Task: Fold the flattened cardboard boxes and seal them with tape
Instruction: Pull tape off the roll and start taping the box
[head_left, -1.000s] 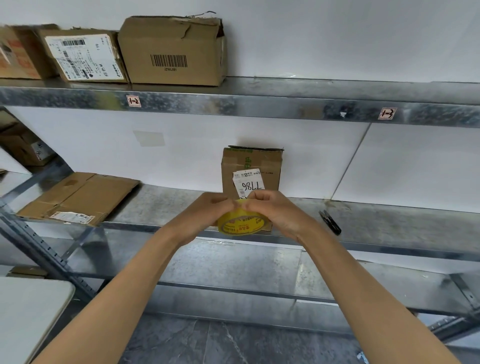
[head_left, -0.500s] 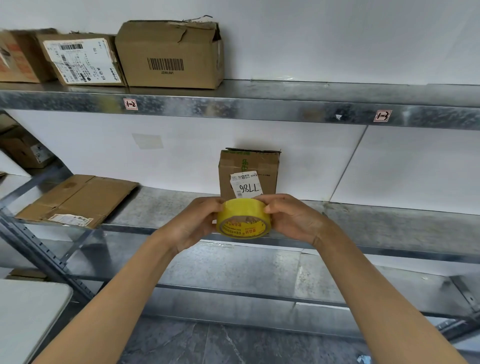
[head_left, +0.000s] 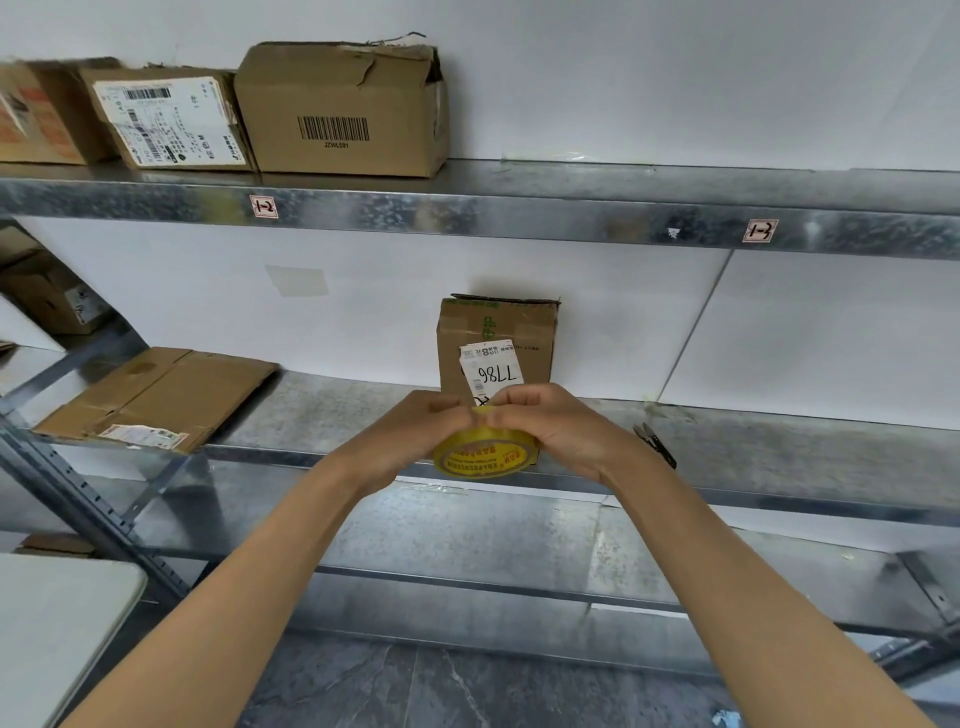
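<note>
The roll of tape (head_left: 485, 457) at the centre is glossy yellow plastic film with red print on its side. The shelves (head_left: 571, 213) are galvanised sheet metal, mottled grey with a dull sheen. The flattened box (head_left: 156, 397) at left and the upright box (head_left: 496, 332) at centre are matt brown cardboard, creased, each bearing a white paper label. The floor (head_left: 467, 686) at the bottom looks like dark veined stone; the table (head_left: 57, 623) at lower left is smooth and pale
</note>
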